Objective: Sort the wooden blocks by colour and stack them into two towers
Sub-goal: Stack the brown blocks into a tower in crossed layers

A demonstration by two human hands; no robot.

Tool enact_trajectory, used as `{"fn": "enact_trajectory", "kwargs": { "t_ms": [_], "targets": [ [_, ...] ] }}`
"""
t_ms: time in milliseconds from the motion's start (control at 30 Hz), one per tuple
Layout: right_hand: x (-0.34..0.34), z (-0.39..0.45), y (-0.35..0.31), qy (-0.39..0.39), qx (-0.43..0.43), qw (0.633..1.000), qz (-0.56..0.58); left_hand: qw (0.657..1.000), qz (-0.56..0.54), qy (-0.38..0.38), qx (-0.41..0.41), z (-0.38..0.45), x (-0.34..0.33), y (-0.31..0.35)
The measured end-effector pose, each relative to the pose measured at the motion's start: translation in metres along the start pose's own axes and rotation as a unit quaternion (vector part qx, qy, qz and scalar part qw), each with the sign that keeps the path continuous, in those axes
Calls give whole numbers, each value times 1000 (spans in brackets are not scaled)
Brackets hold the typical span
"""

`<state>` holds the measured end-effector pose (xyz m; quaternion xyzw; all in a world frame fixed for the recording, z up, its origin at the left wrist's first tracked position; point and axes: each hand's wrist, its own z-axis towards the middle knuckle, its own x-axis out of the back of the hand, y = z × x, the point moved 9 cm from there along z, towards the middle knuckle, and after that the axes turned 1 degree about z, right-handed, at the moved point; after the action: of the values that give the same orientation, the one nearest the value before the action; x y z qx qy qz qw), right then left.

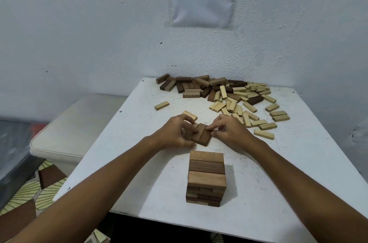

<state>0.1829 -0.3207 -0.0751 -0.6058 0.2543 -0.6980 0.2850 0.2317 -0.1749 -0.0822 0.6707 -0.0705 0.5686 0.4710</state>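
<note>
Both the left hand [175, 133] and right hand [229, 130] pinch a row of three dark brown wooden blocks [201, 135], which could splay apart if squeezed unevenly while carried to the short dark wooden tower [207, 179].

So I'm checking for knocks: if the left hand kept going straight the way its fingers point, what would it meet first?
Probably the pale block lying just beyond the left hand, which grips the brown blocks with the right hand. Depth is unclear; it could pass over.

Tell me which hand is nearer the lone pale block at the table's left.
Left. The left hand lies below and just right of the lone pale block; the right hand is farther right.
</note>
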Motion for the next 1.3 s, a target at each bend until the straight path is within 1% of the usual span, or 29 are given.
{"fn": "enact_trajectory", "kwargs": {
  "t_ms": [133, 233, 300, 367, 433, 467, 600, 967, 1300],
  "targets": [
    [3, 1, -1, -1, 0, 1000, 2, 1000, 6, 11, -19, -3, 0, 5],
    [0, 0, -2, 0, 6, 1000, 1, 1000, -2, 16, -13, -2, 0, 8],
    [-2, -2, -3, -8, -2, 1000, 21, 1000, 0, 23, -6, -1, 1, 8],
    [-5, -5, -3, -47, -17, 998, 41, 1000, -3, 27, 14, -1, 1, 4],
    [-10, -7, -3, -99, -20, 995, 20, 999, -19, 24, 24, -1, 0, 2],
    [-11, -7, -2, -112, -22, 993, 3, 999, -29, 22, 26, 0, -1, 0],
    [-13, -4, 1, -100, -26, 994, -19, 998, -49, 19, 30, 1, -1, -1],
    [-18, -4, 3, -95, -25, 995, 7, 997, -72, -1, 28, 5, -3, -1],
    [-19, -3, -6, -75, -21, 995, 63, 996, -76, 31, 43, 5, 1, -2]
  ]
}}
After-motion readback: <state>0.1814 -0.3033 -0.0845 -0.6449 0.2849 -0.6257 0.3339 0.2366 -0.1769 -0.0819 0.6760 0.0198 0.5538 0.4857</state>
